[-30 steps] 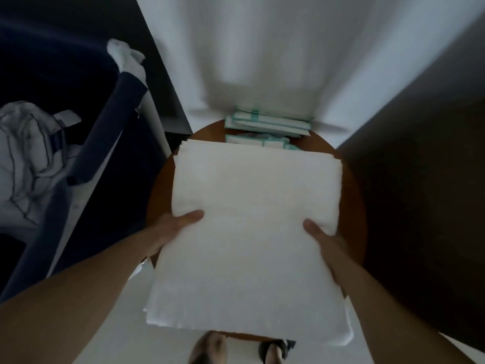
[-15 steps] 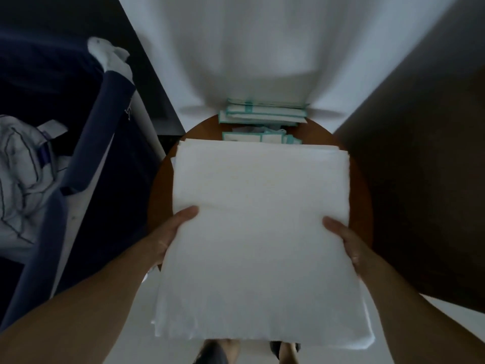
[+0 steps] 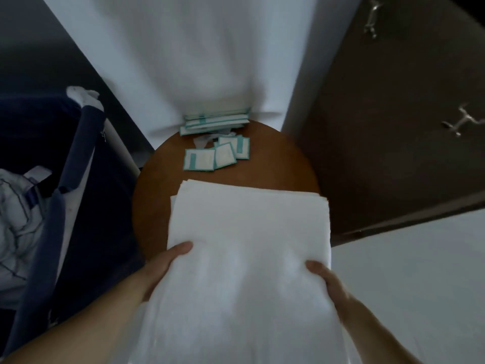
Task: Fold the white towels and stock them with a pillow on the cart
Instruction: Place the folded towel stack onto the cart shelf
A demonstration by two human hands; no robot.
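A folded stack of white towels [image 3: 246,248] fills the lower middle of the head view, its far edge over the round brown table [image 3: 278,164]. My left hand [image 3: 168,261] grips the stack's left side, thumb on top and fingers hidden underneath. My right hand [image 3: 325,279] holds the right side the same way. The near end of the stack hangs toward me past the table's front edge. I see no pillow.
Several white and teal packets [image 3: 217,153] lie at the table's far side, below a white curtain [image 3: 210,61]. The cart's dark blue fabric bag [image 3: 60,179], with crumpled linen [image 3: 15,219] inside, stands to the left. A dark cabinet with metal handles [image 3: 459,122] is on the right.
The towel stack has come toward me, off the table's far half. The packets that it partly covered now show. My view has tilted and shifted right.
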